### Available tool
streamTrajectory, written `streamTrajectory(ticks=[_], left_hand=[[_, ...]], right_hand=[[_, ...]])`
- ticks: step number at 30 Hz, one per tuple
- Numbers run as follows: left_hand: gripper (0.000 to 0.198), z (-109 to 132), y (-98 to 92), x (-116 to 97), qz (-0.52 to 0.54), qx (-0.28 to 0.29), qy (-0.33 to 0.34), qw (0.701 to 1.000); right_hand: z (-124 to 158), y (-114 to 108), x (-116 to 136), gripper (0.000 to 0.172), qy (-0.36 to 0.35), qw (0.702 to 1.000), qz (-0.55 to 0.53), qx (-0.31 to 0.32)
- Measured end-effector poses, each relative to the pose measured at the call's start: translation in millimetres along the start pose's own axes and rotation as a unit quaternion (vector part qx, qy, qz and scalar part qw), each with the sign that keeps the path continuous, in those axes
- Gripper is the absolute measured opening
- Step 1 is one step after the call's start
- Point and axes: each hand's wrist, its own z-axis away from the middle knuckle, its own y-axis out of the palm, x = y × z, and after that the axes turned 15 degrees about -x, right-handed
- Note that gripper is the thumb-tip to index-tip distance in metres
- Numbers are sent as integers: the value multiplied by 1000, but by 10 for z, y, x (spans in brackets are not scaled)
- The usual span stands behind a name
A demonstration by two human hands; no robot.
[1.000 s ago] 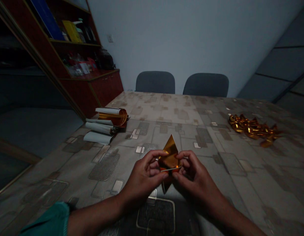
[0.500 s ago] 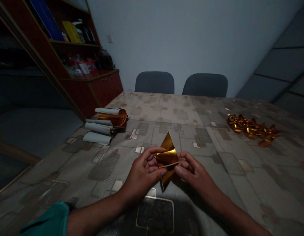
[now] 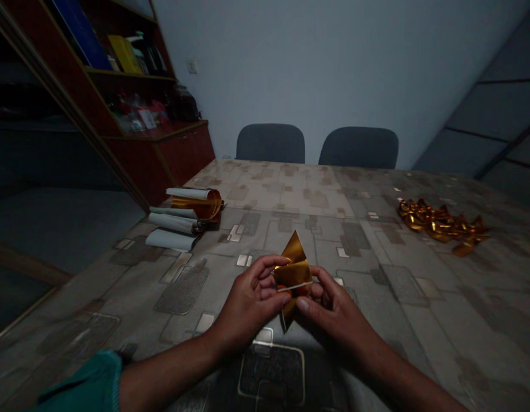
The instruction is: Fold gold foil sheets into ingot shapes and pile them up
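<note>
A piece of folded gold foil paper (image 3: 295, 270), with pointed ends at top and bottom and a pale edge across its middle, is held above the near part of the table. My left hand (image 3: 258, 292) pinches its left side between thumb and fingers. On the right side, my right hand (image 3: 327, 300) grips the paper, its thumb in front near the pale edge and its fingers partly hidden behind. Farther off to the right lies a cluster of folded gold foil pieces (image 3: 440, 223). At the left rests a stack of curled gold foil sheets (image 3: 196, 203) with whitish backs.
The table (image 3: 290, 197) wears a patterned cloth. Two grey chairs (image 3: 271, 143) stand at its far side, against a pale wall. A dark red cabinet (image 3: 179, 151) with shelves of assorted items rises at the back left.
My right thumb has slid left and slightly down along the foil paper, closer to my left thumb. My left hand keeps nearly the same place and grip.
</note>
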Motion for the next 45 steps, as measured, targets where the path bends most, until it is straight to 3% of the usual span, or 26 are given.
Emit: streamTrajectory(ticks=[5,7,9,11,14,17,20,22,24,26,27,30,32,35,36,38,42,45], left_hand=[[45,-22,-48,-8,-93,27,-32,995],[46,-32,-95,-7,-140,55,-41,988],[47,-44,-138,-21,-203,94,-26,974],[51,-59,-161,-52,-280,142,22,949],[47,-82,-165,-94,-354,209,116,904],[42,-89,-189,-87,-374,242,184,876],[50,-75,-238,-65,-414,210,225,857],[46,-55,-252,-66,-443,184,259,838],[28,-18,-244,-65,-485,183,290,804],[6,48,-235,-38,-523,197,349,752],[11,94,-238,-11,-533,214,359,735],[23,268,-287,85,-534,160,303,773],[23,385,-335,119,-546,163,302,764],[13,515,-381,76,-574,192,400,688],[21,544,-385,44,-588,188,439,653],[30,583,-384,-22,-610,183,462,617],[44,624,-400,-60,-619,175,488,590],[43,672,-447,-2,-619,164,513,572]], right_hand=[[4,-126,79,44,-62,982,168,-63],[19,-197,164,35,-113,944,284,-124],[31,-251,245,9,-196,889,373,-179],[36,-266,281,8,-289,851,416,-139],[26,-223,213,12,-359,828,430,18],[13,-166,80,6,-338,826,445,67],[10,-147,-5,11,-313,826,463,71],[10,-151,-31,13,-324,809,485,76],[3,-161,-53,14,-341,789,504,84],[-10,-174,-83,13,-358,774,515,86],[-17,-181,-101,12,-368,768,518,83],[-33,-197,-145,15,-401,752,519,71],[-34,-199,-151,15,-406,745,524,71],[-25,-189,-133,16,-403,737,539,73],[-22,-185,-125,17,-402,734,542,74],[-14,-179,-111,17,-399,729,551,76],[-7,-182,-95,15,-392,722,563,88],[-15,-198,-91,11,-379,727,563,106]])
